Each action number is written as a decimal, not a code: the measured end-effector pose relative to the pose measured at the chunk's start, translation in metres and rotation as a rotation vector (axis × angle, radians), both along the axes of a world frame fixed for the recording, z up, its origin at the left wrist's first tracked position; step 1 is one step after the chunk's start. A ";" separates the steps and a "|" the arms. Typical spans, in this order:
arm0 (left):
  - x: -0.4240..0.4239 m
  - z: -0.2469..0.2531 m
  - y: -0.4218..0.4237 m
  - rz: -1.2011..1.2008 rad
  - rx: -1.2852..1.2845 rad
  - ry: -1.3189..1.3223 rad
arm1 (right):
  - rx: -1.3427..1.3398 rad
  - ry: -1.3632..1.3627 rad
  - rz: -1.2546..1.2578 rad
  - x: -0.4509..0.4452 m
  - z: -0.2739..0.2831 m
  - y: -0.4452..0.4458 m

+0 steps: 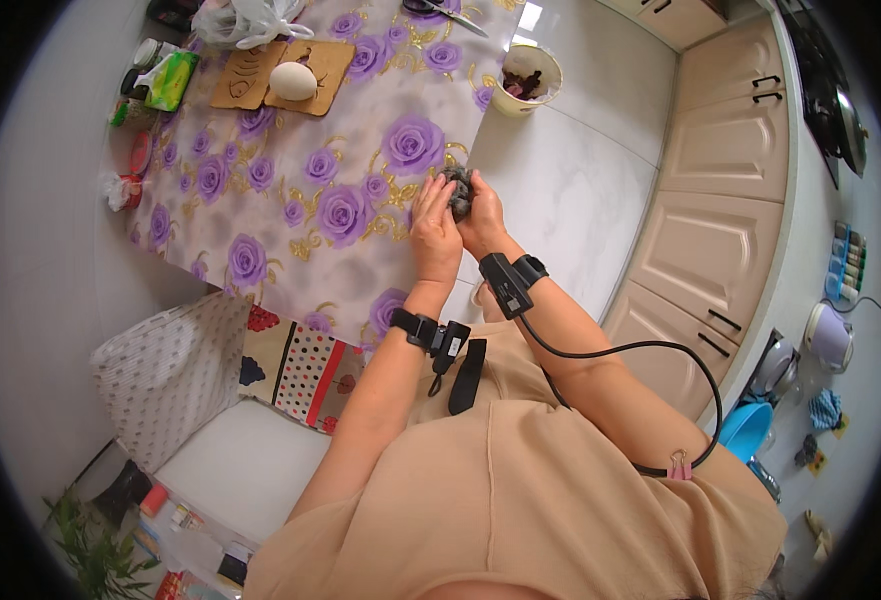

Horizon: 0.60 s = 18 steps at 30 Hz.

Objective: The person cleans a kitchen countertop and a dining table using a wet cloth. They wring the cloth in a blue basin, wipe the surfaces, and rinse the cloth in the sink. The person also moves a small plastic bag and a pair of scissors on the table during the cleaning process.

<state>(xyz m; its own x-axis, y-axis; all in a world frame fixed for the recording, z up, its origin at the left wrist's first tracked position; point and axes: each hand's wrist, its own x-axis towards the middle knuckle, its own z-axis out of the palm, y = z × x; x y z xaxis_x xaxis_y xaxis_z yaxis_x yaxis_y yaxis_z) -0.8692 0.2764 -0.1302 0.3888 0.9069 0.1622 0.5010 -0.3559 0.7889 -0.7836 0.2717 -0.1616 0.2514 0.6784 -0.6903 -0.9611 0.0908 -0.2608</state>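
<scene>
Near the right edge of the table [275, 146], my left hand [436, 234] and my right hand [485, 216] are cupped together around a dark grey, mottled lump [458, 196]. The left fingers lie flat along one side of the lump. My right palm and fingers wrap the other side. Its material is hard to make out, and the palms partly hide it. A white, egg-shaped object [292, 81] rests on a brown, fish-carved trivet [241, 79] farther back on the table.
Scissors [448, 13] and a white plastic bag [249, 22] lie at the table's far side. A lined bin [530, 79] with dark scraps stands on the floor beside it. Cabinets [718, 142] line the right side, and a white chair [241, 457] is at lower left.
</scene>
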 end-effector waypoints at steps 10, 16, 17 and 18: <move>-0.043 -0.005 0.112 0.521 -0.191 -0.255 | 0.102 -0.003 0.132 0.052 0.014 0.015; 0.045 -0.019 0.090 0.244 -0.088 -0.120 | 0.092 -0.005 0.123 0.079 0.004 0.028; 0.064 -0.016 0.080 0.200 -0.085 -0.149 | 0.105 -0.004 0.116 0.084 0.003 0.030; 0.082 -0.016 0.069 0.153 -0.086 -0.179 | 0.097 0.011 0.106 0.090 0.000 0.031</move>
<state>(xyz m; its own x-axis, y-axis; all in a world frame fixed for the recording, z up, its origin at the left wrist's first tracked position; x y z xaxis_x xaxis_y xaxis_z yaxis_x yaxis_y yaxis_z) -0.7872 0.3456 -0.1462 0.2184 0.9664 0.1355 0.3932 -0.2143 0.8941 -0.6933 0.3031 -0.1621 0.1675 0.7642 -0.6228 -0.9695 0.0130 -0.2448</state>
